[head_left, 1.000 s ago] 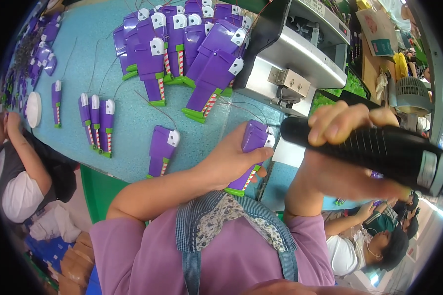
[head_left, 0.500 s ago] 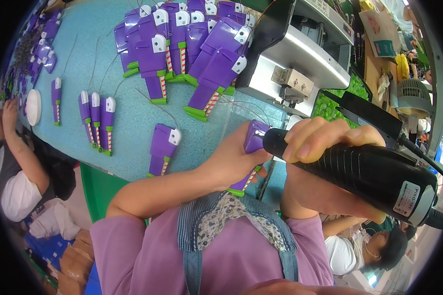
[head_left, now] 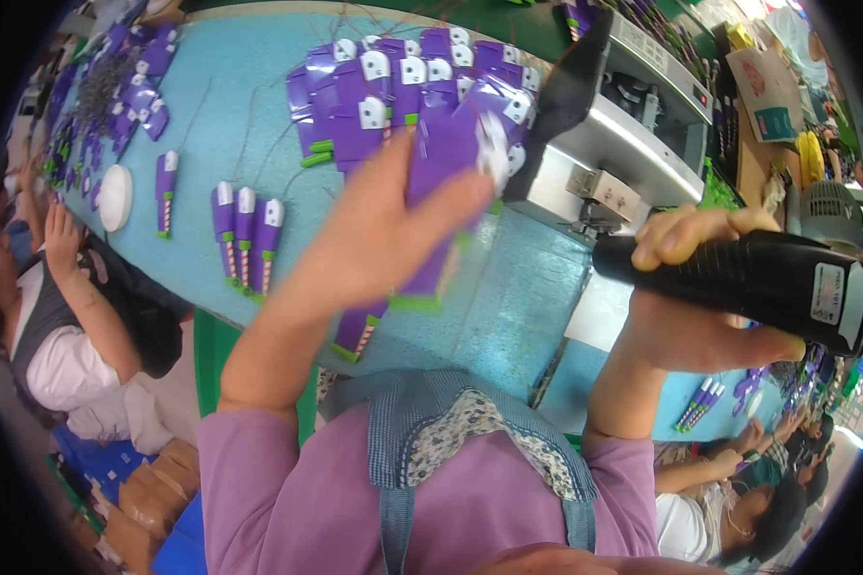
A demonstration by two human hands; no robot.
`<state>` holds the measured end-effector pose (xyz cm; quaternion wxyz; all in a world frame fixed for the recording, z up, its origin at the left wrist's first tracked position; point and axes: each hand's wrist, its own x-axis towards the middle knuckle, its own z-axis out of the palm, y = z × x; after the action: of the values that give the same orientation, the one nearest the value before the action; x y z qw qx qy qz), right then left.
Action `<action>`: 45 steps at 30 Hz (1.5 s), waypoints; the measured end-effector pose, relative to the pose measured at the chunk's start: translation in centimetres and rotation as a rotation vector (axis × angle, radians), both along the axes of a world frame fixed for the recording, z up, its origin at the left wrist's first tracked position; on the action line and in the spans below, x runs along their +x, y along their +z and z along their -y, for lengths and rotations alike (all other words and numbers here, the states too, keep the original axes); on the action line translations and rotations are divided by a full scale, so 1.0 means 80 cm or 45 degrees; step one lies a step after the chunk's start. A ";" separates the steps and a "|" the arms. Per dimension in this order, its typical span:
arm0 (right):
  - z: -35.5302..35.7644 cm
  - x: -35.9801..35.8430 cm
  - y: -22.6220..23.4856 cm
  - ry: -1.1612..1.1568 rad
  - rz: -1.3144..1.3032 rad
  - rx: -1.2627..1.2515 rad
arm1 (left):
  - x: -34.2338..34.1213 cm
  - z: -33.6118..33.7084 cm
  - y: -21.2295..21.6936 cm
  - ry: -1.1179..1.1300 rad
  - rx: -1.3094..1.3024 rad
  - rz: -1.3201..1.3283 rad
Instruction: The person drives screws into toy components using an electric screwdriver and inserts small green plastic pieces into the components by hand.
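Faces a blue table (head_left: 499,331), reaching far to the upper left. Shows a grey machine (head_left: 633,125) on the table's far right side, just beside a pile (head_left: 355,134) of purple pieces with white ends. Grips a black tool (head_left: 753,287) with the right hand (head_left: 681,316), wrapping palm and fingers around its barrel and pointing its tip leftward. Pinches a purple part (head_left: 446,144) between thumb and fingers of the left hand (head_left: 364,230), both blurred. Holds it in front of the pile, apart from the tool; cannot tell whether touching the pile. Includes three slim pieces (head_left: 244,240) left of the forearm, white paper (head_left: 599,311) near the right hand, and a white disc (head_left: 115,198) at far left.
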<state>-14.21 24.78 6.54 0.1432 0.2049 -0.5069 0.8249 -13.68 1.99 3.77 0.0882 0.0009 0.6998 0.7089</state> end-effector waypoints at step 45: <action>0.002 0.055 0.028 0.152 -0.070 0.075 | 0.097 -0.034 -0.016 -0.128 0.607 0.849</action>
<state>-9.80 24.61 8.76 0.1013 0.2614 -0.5137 0.8109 -5.93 4.69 2.49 0.3420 -0.1744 0.4482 0.8073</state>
